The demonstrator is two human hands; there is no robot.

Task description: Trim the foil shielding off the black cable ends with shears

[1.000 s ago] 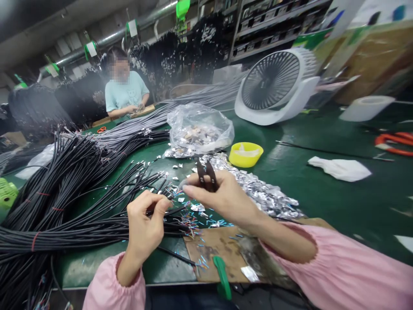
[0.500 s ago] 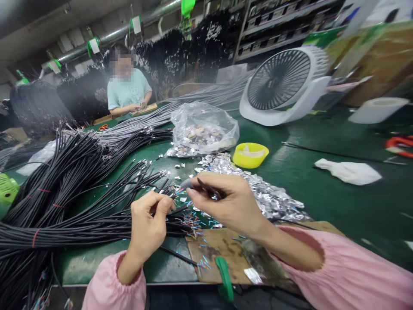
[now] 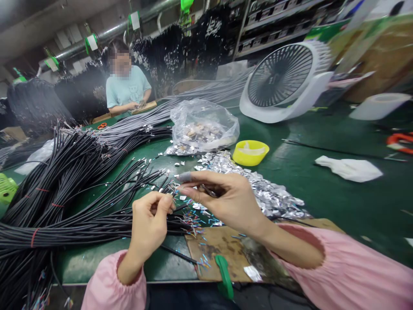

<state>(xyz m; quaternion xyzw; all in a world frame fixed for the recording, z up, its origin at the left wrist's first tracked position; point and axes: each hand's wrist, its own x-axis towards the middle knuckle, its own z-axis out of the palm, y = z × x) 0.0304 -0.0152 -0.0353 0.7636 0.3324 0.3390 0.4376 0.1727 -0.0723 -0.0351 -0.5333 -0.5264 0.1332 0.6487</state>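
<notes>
My left hand (image 3: 150,221) is closed, with thumb and forefinger pinching a black cable (image 3: 173,196) close to its end. My right hand (image 3: 230,200) is just to the right, its grey-covered forefinger stretched over the thumb near the cable's coloured wire ends. A dark slim tool (image 3: 209,190) lies in my right palm under the curled fingers; most of it is hidden. Whether the right fingertips touch a wire is too small to tell. Below my left hand runs a bundle of black cables (image 3: 97,232) with stripped, coloured ends (image 3: 193,224).
Silver foil scraps (image 3: 274,193) lie beyond my right hand, near a clear bag (image 3: 206,125) and a yellow tape ring (image 3: 250,154). A white fan (image 3: 284,82) stands behind. More black cables (image 3: 64,181) pile up left. Across the table sits another person (image 3: 129,88).
My right forefinger has straightened and moved slightly left over the cable end. The dark tool, which stuck up between the fingers, now lies lower in the palm. My left hand has barely moved.
</notes>
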